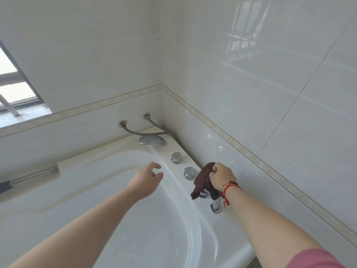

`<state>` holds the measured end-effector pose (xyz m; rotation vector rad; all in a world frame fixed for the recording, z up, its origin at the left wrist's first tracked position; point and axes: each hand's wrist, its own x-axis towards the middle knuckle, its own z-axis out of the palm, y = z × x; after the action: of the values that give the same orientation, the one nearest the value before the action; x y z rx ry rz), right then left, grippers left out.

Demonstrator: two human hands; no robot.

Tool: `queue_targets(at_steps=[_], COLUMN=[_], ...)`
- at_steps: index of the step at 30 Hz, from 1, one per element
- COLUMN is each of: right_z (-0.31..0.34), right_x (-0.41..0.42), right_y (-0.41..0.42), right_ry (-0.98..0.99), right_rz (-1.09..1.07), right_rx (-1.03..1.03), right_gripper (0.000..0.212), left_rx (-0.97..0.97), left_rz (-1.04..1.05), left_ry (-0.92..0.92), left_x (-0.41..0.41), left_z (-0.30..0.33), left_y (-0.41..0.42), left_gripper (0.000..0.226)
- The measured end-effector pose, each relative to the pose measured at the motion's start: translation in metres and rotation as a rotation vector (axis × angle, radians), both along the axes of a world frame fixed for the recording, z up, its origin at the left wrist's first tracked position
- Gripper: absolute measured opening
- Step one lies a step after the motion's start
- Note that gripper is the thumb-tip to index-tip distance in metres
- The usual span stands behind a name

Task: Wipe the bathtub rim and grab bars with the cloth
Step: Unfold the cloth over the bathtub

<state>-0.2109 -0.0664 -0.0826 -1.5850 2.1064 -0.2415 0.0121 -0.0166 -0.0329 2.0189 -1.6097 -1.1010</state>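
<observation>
Glossy white bathtub rim (pixel 228 225), shiny chrome knobs (pixel 176 158), soft brown cloth (pixel 203 178).

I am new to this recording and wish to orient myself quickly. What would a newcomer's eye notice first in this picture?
First, the right hand gripping a dark brown cloth over the bathtub rim, beside the chrome knobs. Next, the empty left hand, fingers loosely curled, reaching out above the white tub. Behind them, the grey spout sits at the tub's far corner, and a chrome grab bar lies along the left rim.
</observation>
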Motion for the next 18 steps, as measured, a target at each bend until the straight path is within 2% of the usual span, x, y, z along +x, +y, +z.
queue_targets(at_steps=[4,11,18], right_z=[0.02,0.083,0.167], right_x=[0.001,0.024,0.055], right_y=[0.002,0.025,0.092], right_ry=[-0.051,-0.297,-0.522], right_rz=[0.031,0.22,0.357], right_rx=[-0.109,-0.386,-0.622], right_gripper=[0.008,0.009,0.033], left_rx=[-0.019,-0.095,-0.207], left_rz=[-0.014,-0.046,-0.027], left_ry=[0.01,0.076,0.196], left_x=[0.002,0.002,0.016], left_z=[0.01,0.043,0.09], left_y=[0.006,0.021,0.048], left_gripper=[0.034,0.031,0.035])
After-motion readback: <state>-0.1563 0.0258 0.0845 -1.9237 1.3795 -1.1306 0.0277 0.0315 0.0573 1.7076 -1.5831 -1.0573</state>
